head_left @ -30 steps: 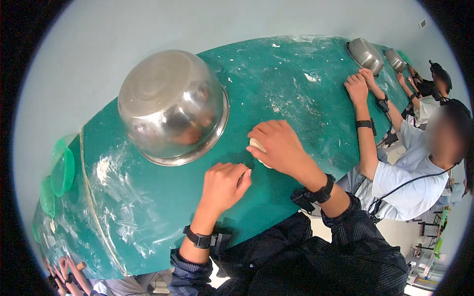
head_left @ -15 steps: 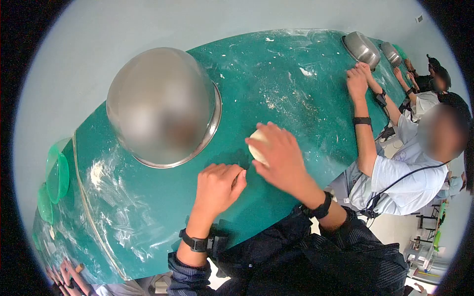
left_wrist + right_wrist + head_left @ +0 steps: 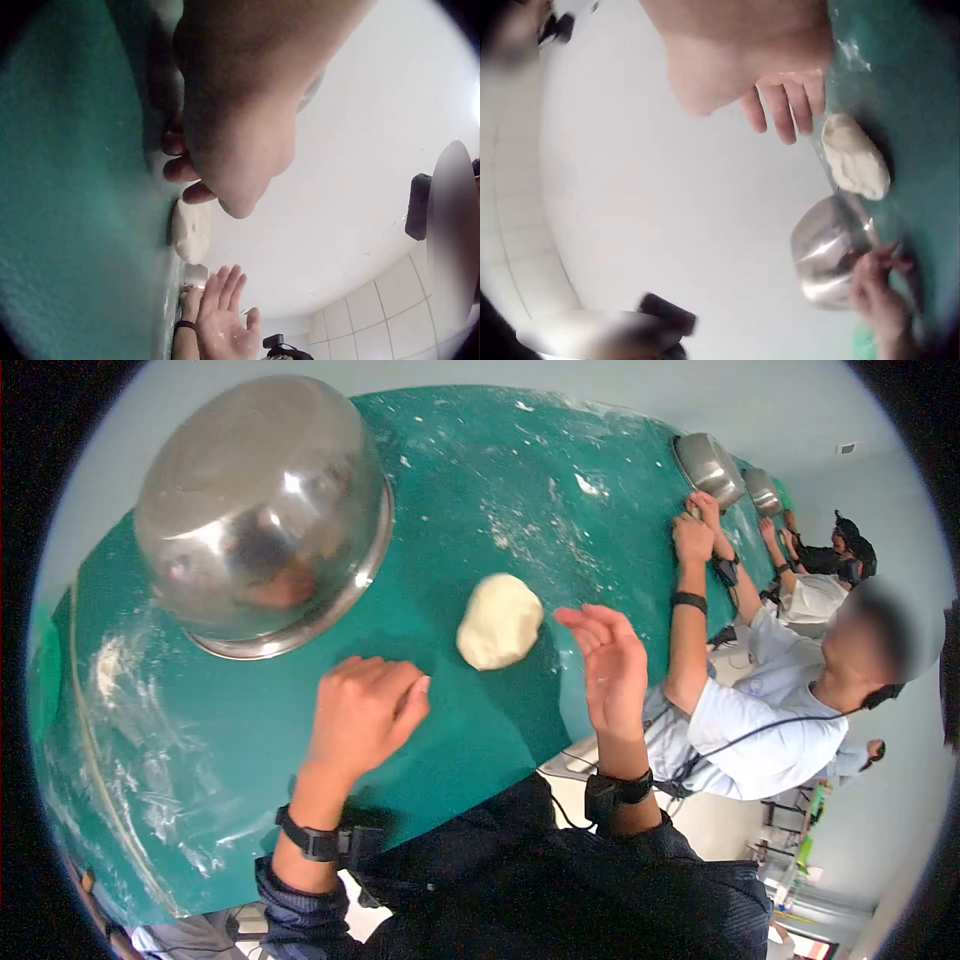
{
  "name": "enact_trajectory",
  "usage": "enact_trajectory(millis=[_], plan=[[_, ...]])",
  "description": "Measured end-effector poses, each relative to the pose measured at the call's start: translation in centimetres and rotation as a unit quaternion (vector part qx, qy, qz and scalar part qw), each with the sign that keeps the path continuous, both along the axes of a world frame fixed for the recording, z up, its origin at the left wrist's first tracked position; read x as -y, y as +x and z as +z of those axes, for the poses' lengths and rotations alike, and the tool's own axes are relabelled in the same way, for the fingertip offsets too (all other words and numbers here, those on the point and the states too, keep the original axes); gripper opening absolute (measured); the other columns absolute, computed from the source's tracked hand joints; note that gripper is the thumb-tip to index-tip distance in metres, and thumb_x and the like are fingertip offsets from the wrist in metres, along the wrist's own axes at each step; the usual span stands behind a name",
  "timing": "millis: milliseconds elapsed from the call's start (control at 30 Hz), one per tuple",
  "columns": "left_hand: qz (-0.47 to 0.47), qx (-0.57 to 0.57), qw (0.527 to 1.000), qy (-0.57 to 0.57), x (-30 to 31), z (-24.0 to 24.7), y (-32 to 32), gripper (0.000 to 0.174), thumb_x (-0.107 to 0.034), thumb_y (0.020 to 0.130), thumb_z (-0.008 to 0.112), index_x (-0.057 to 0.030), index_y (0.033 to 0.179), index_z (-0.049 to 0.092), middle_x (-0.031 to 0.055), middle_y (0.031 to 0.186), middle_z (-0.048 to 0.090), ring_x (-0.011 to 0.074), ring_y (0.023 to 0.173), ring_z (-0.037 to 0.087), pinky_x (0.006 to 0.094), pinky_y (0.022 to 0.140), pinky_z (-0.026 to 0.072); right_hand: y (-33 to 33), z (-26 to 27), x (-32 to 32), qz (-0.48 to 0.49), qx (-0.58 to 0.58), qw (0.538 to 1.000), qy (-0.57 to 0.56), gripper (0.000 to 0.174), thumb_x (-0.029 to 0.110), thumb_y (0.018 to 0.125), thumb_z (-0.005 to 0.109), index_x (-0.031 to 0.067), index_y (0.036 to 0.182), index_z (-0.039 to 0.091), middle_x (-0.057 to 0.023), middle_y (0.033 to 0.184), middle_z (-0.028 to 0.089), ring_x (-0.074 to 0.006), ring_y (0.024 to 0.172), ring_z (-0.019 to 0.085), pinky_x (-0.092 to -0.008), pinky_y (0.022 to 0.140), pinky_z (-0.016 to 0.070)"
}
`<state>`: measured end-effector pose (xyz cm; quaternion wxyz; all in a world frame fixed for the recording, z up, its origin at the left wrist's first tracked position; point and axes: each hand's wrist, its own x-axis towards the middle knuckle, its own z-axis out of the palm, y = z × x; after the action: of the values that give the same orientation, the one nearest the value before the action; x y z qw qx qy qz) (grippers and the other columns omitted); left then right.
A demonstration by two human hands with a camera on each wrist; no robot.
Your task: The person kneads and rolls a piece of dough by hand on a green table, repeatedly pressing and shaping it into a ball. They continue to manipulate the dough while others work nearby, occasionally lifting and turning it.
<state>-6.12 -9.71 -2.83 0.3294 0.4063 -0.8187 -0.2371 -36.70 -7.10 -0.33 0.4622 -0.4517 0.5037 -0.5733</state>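
Observation:
A pale, rounded lump of dough point(image 3: 500, 622) sits on the green table point(image 3: 450, 730), touched by neither hand. It shows as a bumpy, flattened lump point(image 3: 855, 156) in the right wrist view. My right hand point(image 3: 610, 665) is off to its right, palm turned inward and fingers extended with a slight bend. On the other side, my left hand point(image 3: 365, 710) holds nothing; its fingers are loosely curled and its thumb lies along the side. The left wrist view shows those fingertips point(image 3: 199, 193) just above the table surface, with the dough beyond them.
A large metal bowl point(image 3: 265, 510) stands upside down at the left back. Flour is smeared on the table's left part and scattered farther back. To the right, another person point(image 3: 770, 720) works beside a smaller metal bowl point(image 3: 710, 470). A green basket point(image 3: 45, 675) is at the far left.
My right hand has let go of the dough and drawn back to the right, turning its palm inward. The dough is now fully uncovered. My left hand keeps its loose curl; the head view has shifted.

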Motion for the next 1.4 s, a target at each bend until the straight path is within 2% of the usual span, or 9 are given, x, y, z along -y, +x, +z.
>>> enact_trajectory(millis=[133, 233, 367, 433, 533, 633, 800, 1133, 1400], plan=[[-0.007, -0.007, 1.000, 0.012, -0.1, -0.2, -0.4, 0.010, -0.011, 0.088, 0.072, -0.0060, 0.081, 0.068, 0.0114, 0.069, 0.065, 0.0332, 0.064, 0.063, 0.0451, 0.063, 0.0472, -0.2, 2.1, -1.0, 0.085, 0.416, 0.904, 0.052, 0.076, 0.060, 0.108, 0.028, -0.0017, 0.146, 0.051, -0.0347, 0.148, 0.052, -0.0475, 0.139, 0.049, -0.0589, 0.119, 0.0355], [-0.009, -0.012, 1.000, -0.003, 0.1, -0.1, -0.2, 0.011, -0.011, 0.088, 0.072, -0.0060, 0.080, 0.067, 0.0110, 0.068, 0.063, 0.0330, 0.062, 0.061, 0.0443, 0.061, 0.0463, 0.5, 2.0, 0.9, 0.138, 0.365, 0.920, 0.012, 0.077, 0.061, 0.108, 0.026, -0.0017, 0.144, 0.053, -0.0309, 0.149, 0.053, -0.0447, 0.139, 0.050, -0.0576, 0.122, 0.0311], [-0.008, -0.019, 1.000, -0.012, 0.2, 0.0, -0.1, 0.012, -0.012, 0.088, 0.072, -0.0063, 0.080, 0.066, 0.0110, 0.066, 0.062, 0.0333, 0.061, 0.060, 0.0443, 0.061, 0.0458, 2.3, 2.4, 6.3, 0.119, -0.118, 0.983, -0.074, 0.069, 0.056, 0.109, 0.035, -0.0008, 0.140, 0.058, -0.0280, 0.149, 0.054, -0.0435, 0.139, 0.050, -0.0550, 0.124, 0.0277], [-0.009, -0.016, 1.000, -0.011, 0.2, 0.2, -0.1, 0.013, -0.013, 0.088, 0.072, -0.0065, 0.079, 0.066, 0.0111, 0.066, 0.062, 0.0331, 0.060, 0.060, 0.0445, 0.061, 0.0459, 4.5, 1.9, 9.7, 0.054, -0.427, 0.887, -0.164, 0.062, 0.052, 0.108, 0.042, 0.0005, 0.138, 0.061, -0.0269, 0.148, 0.055, -0.0433, 0.138, 0.051, -0.0530, 0.123, 0.0282], [-0.004, -0.004, 1.000, -0.030, 0.2, 0.0, -0.2, 0.016, -0.016, 0.088, 0.072, -0.0077, 0.077, 0.064, 0.0093, 0.064, 0.060, 0.0301, 0.060, 0.060, 0.0431, 0.060, 0.0469, 6.1, -0.7, 11.5, 0.072, -0.598, 0.775, -0.192, 0.054, 0.046, 0.106, 0.051, 0.0030, 0.136, 0.063, -0.0241, 0.145, 0.058, -0.0444, 0.135, 0.052, -0.0508, 0.121, 0.0326], [-0.001, -0.010, 0.999, -0.034, 0.5, 0.2, 0.0, 0.018, -0.017, 0.088, 0.073, -0.0083, 0.076, 0.063, 0.0084, 0.063, 0.060, 0.0285, 0.060, 0.061, 0.0424, 0.059, 0.0474, 7.1, -0.2, 7.7, 0.166, -0.577, 0.791, -0.116, 0.049, 0.044, 0.103, 0.058, 0.0035, 0.130, 0.066, -0.0221, 0.136, 0.062, -0.0447, 0.127, 0.056, -0.0508, 0.113, 0.0407], [-0.001, -0.013, 1.000, -0.027, 0.3, -0.3, -0.2, 0.018, -0.017, 0.087, 0.073, -0.0087, 0.075, 0.063, 0.0077, 0.063, 0.059, 0.0277, 0.060, 0.061, 0.0418, 0.059, 0.0474, 6.3, 4.6, 2.6, 0.121, -0.508, 0.851, 0.047, 0.044, 0.036, 0.095, 0.070, 0.0034, 0.125, 0.067, -0.0236, 0.124, 0.062, -0.0451, 0.115, 0.057, -0.0538, 0.102, 0.0451], [-0.010, -0.022, 0.999, -0.029, 0.3, 0.1, 0.1, 0.012, -0.014, 0.086, 0.073, -0.0073, 0.079, 0.066, 0.0090, 0.067, 0.063, 0.0292, 0.062, 0.062, 0.0421, 0.060, 0.0468, 8.9, 0.6, -4.0, 0.203, -0.660, 0.715, -0.111, 0.074, 0.052, 0.085, 0.072, 0.0081, 0.143, 0.058, -0.0243, 0.148, 0.050, -0.0443, 0.134, 0.049, -0.0570, 0.112, 0.0379], [-0.006, -0.013, 1.000, -0.018, 0.4, -0.1, 0.1, 0.014, -0.015, 0.088, 0.071, -0.0063, 0.079, 0.067, 0.0097, 0.069, 0.065, 0.0297, 0.062, 0.063, 0.0426, 0.060, 0.0482, 10.7, -0.6, 0.2, 0.183, -0.646, 0.734, -0.106, 0.047, 0.037, 0.080, 0.075, 0.0089, 0.118, 0.069, -0.0171, 0.125, 0.061, -0.0369, 0.114, 0.059, -0.0512, 0.094, 0.0472]])
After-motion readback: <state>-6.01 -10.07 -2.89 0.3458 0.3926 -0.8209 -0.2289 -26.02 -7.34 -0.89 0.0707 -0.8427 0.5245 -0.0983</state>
